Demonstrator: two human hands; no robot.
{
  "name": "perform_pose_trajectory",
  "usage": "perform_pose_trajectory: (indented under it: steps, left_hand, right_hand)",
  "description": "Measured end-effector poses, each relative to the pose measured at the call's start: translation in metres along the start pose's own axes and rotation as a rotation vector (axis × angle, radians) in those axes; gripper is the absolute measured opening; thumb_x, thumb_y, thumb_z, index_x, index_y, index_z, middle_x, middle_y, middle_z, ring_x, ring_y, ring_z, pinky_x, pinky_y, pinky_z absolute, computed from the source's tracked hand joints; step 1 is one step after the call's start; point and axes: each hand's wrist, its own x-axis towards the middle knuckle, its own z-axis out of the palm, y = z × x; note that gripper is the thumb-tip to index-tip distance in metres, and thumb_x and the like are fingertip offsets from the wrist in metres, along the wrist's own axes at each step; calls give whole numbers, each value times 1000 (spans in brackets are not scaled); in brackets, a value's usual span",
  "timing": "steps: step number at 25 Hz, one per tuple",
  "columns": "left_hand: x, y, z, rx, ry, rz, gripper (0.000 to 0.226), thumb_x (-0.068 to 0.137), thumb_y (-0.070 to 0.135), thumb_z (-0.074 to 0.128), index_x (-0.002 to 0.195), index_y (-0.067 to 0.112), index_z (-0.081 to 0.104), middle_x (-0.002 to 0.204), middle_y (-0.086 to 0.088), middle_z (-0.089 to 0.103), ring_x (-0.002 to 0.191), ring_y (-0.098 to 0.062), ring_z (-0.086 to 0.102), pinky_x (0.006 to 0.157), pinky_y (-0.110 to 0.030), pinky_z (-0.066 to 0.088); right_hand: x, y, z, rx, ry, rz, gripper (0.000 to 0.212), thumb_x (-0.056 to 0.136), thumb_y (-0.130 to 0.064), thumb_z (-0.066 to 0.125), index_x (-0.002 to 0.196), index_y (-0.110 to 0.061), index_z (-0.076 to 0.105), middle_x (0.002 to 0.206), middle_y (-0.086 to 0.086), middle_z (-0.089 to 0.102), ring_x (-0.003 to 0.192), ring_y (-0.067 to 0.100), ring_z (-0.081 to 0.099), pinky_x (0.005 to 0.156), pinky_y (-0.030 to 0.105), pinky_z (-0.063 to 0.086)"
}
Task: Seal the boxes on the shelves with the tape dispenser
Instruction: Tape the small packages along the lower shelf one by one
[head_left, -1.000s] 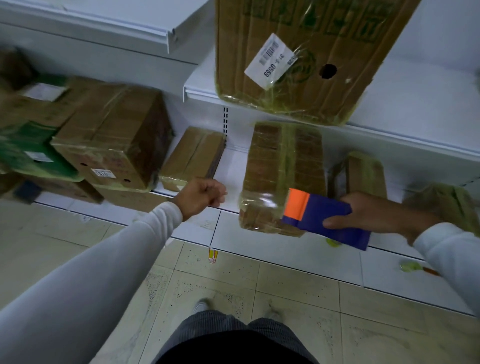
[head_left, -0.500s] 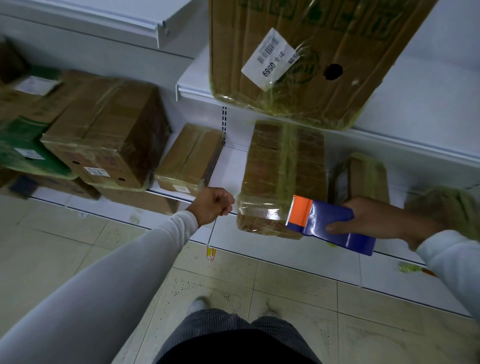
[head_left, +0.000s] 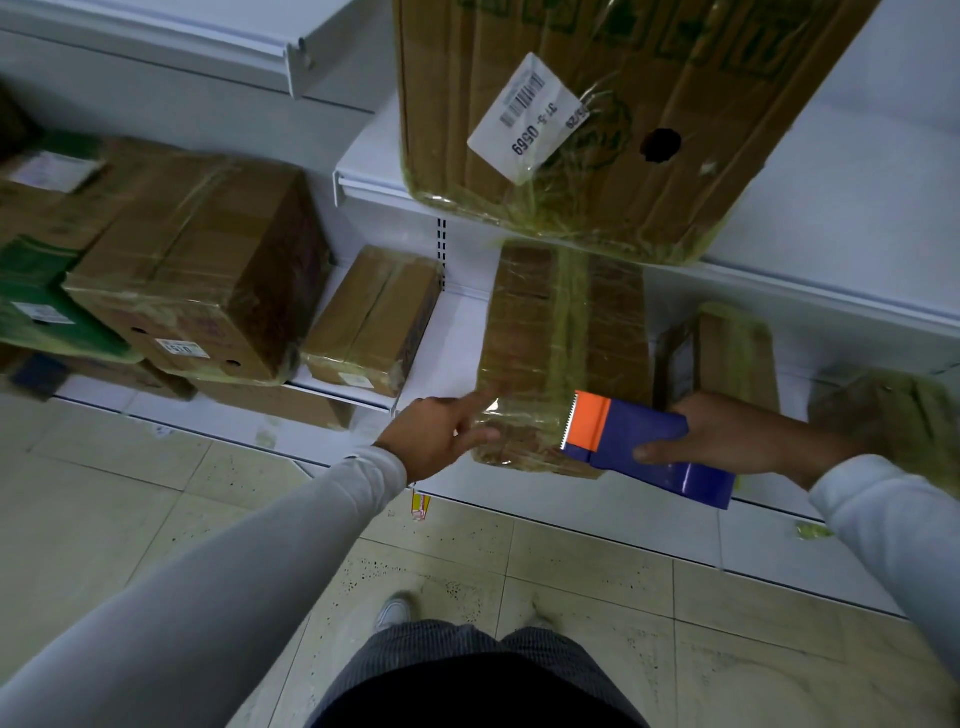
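A long cardboard box (head_left: 561, 343) wrapped in yellowish tape lies on the bottom shelf, its near end facing me. My right hand (head_left: 727, 434) grips a blue tape dispenser (head_left: 639, 447) with an orange serrated head, held against the box's near right corner. My left hand (head_left: 441, 434) reaches to the box's near left corner, its fingers extended and touching the shiny tape there.
A large labelled box (head_left: 597, 119) overhangs the upper shelf (head_left: 374, 187) just above. Smaller boxes sit to the right (head_left: 727, 353) and left (head_left: 374, 322), with a stack of boxes (head_left: 197, 270) further left. Tiled floor lies below, my feet near the shelf base.
My left hand has moved right from a loose fist and opened its fingers onto the box's left corner. The dispenser has stayed at the box's near end.
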Motion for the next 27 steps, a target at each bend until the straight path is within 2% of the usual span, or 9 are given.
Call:
perform_pose_trajectory:
  steps: [7,10,12,14,16,19,21,24,27]
  left_hand:
    - [16,-1,2,68,-63,21,51,101,28,41,149,30,24,101,-11,71,89,-31,64,82,-34,48]
    - [18,-7,-4,227,-68,-4,60,97,43,46,150,31,21,91,-8,68,81,-28,64,79,-36,51]
    - [27,-10,-11,405,66,18,84,83,63,55,150,29,18,97,-4,62,81,-23,61,76,-37,53]
    - [45,-7,-10,447,86,179,95,74,69,61,150,25,23,126,-7,53,104,-27,56,86,-41,50]
    - [63,0,0,439,-24,407,85,80,60,61,148,18,30,149,-13,36,129,-34,43,103,-47,42]
    - [73,5,21,386,-127,426,68,93,37,54,149,16,22,154,-16,28,141,-35,28,112,-52,30]
    - [70,0,21,382,-113,392,59,97,35,43,149,17,21,154,-13,27,142,-32,27,114,-51,27]
    - [66,-14,4,376,-112,420,59,98,50,23,148,18,28,153,-11,32,139,-32,32,111,-52,30]
    - [57,-23,1,397,-114,387,60,99,51,19,148,18,29,153,-9,32,140,-31,31,110,-53,32]
  right_hand:
    - [6,-1,6,34,18,23,34,76,-51,72,86,-19,70,77,2,74,75,23,69,69,31,50]
    - [7,2,9,31,26,29,41,76,-54,71,92,-16,68,83,7,72,81,28,68,72,34,49]
    - [6,2,12,4,24,22,30,82,-49,70,88,-20,64,79,1,68,78,24,66,74,34,50]
    - [4,2,13,-18,20,15,23,84,-48,68,86,-27,60,80,-7,66,80,19,64,80,36,53]
    - [3,3,12,-37,16,19,27,82,-53,68,89,-28,60,87,-7,67,85,18,65,85,40,54]
    - [6,7,15,-29,24,21,34,80,-55,69,98,-27,62,94,-4,69,90,20,66,88,43,55]
    - [4,9,15,-30,22,-7,35,81,-55,68,100,-26,64,93,-5,70,87,17,67,84,39,57]
    - [-14,28,2,-69,-5,-5,24,84,-51,67,82,-28,62,66,-16,67,62,-1,62,61,20,49]
    - [-35,58,-5,-49,22,2,36,78,-58,66,95,-26,64,78,-6,71,67,4,65,63,17,48]
